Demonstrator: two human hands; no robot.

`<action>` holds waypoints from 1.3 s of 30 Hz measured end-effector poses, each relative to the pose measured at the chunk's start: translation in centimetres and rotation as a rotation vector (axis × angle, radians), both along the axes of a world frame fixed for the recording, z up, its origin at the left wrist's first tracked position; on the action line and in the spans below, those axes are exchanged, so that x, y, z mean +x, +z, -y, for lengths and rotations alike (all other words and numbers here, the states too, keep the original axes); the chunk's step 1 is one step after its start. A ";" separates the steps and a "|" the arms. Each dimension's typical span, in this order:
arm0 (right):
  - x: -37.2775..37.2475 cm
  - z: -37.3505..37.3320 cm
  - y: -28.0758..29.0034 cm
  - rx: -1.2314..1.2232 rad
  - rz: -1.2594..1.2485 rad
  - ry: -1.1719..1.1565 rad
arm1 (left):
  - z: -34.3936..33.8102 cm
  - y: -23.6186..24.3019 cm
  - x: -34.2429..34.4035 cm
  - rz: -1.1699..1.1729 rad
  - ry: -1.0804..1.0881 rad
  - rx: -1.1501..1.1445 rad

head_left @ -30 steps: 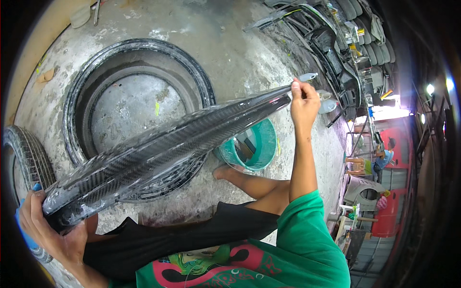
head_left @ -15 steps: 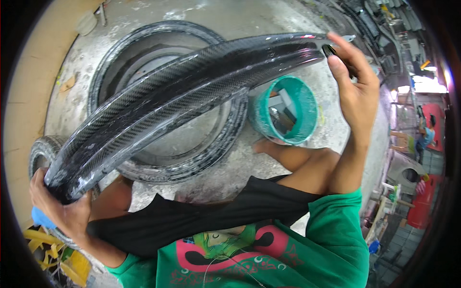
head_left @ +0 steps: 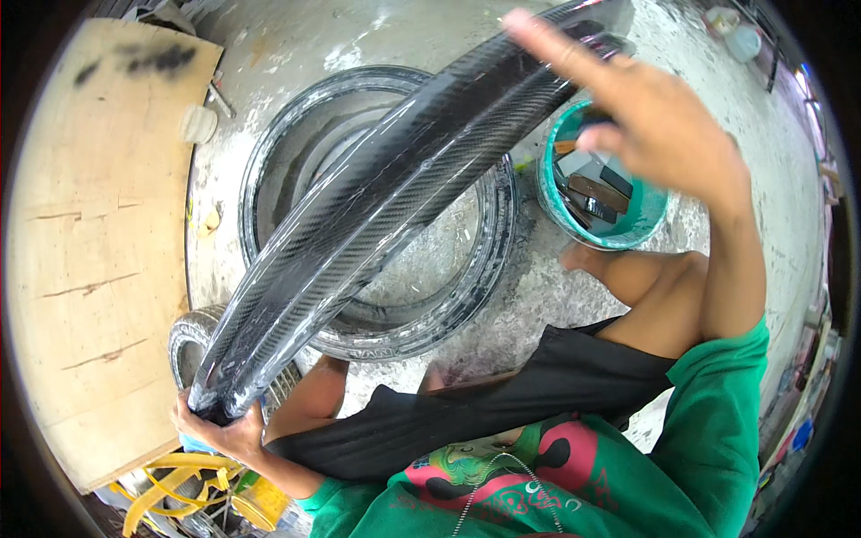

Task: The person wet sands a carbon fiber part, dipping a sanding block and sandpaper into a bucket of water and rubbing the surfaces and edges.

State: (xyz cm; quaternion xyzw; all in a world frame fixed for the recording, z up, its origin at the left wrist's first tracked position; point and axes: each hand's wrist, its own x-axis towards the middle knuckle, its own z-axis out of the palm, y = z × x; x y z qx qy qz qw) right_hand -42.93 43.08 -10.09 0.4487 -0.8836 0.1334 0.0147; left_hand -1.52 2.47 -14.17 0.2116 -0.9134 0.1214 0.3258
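I read the left hand (head_left: 220, 437) as clamped on the near end of the part (head_left: 408, 184), a glossy black length with a woven pattern. From that grip the part slants up and away to the right hand (head_left: 668, 134). The right hand is blurred over the far end: index finger extended, thumb apart from it. I cannot tell whether it touches the part or grips anything. Between the hands, the part spans above the tyre (head_left: 495, 266). Beneath the right hand stands the bucket (head_left: 641, 220), containing blocks (head_left: 599, 193). Status: the part is lifted; pale streaks mark its surface beside the left hand. I judge handling to be under way; what remains cannot be determined.
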 end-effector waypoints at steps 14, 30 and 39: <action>-4.4 -10.8 -27.8 0.632 0.508 -0.458 | -1.0 1.2 -2.1 -0.008 0.023 0.079; 1.1 -4.5 -3.2 -0.612 0.217 -0.275 | -2.6 3.0 -2.2 -0.017 -0.014 0.204; 12.9 20.9 1.9 -0.555 -0.168 0.685 | -2.6 2.5 -2.9 0.046 0.032 0.217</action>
